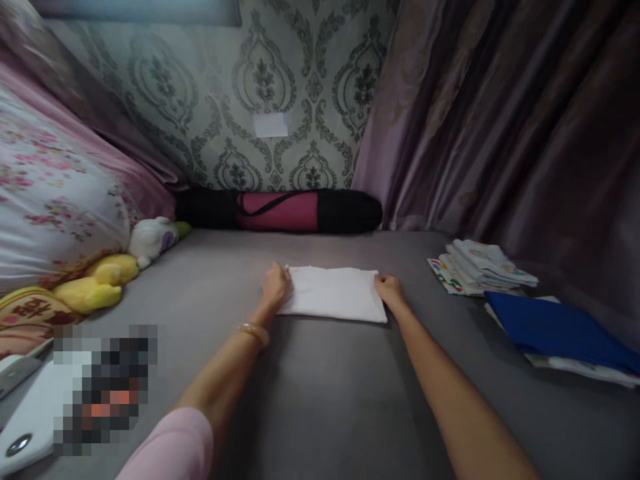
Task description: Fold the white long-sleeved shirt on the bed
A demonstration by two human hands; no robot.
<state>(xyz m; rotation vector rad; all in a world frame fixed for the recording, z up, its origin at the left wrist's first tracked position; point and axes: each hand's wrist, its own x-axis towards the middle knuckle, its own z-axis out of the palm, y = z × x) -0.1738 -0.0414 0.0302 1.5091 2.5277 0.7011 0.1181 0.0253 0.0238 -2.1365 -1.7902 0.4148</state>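
Both hands lay at the short ends of a folded white cloth (334,293) in the middle of the frame. The left hand (275,285) rested on the cloth's left edge, its fingers curled down over the fabric; whether they pinched the edge or only pressed on it could not be told. The right hand (389,289) touched the right edge, fingers bent and close together, again with no clear sign of a pinch. A bangle (254,333) sat on the left wrist.

The cloth lay flat on the grey bed surface (320,393), already a neat rectangle, so the step in hand looked like smoothing or squaring a fold. Any further move would call for both hands taking an even hold on matching edges so that the layers stayed aligned.

At the right of the frame lay a stack of folded printed cloths (475,267) and, below it, a blue cloth (555,330). At the left were yellow and white soft toys (115,273) beside a floral pillow (55,200). A black and pink roll bag (280,210) lay against the wall at the far end.
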